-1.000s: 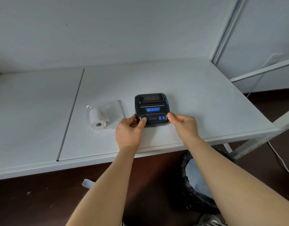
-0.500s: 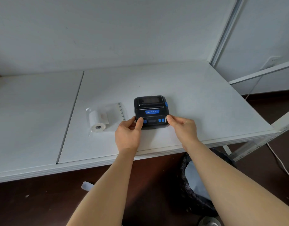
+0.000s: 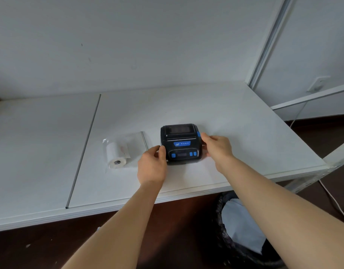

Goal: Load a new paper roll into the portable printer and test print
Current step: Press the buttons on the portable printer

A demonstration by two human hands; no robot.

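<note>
A small black portable printer with blue buttons lies flat on the white table, its lid closed. My left hand holds the printer's left side, thumb against the near left corner. My right hand grips the right side, with a fingertip at the blue latch on the right edge. A white paper roll lies to the left of the printer inside a clear plastic bag.
A seam runs front to back through the tabletop left of the roll. Under the table's front edge stands a black-lined waste bin. A white cable hangs by the metal frame on the right.
My right hand has slid from the printer's near right corner up its right side to the blue latch. My left hand shifted from the front face to the left side.
</note>
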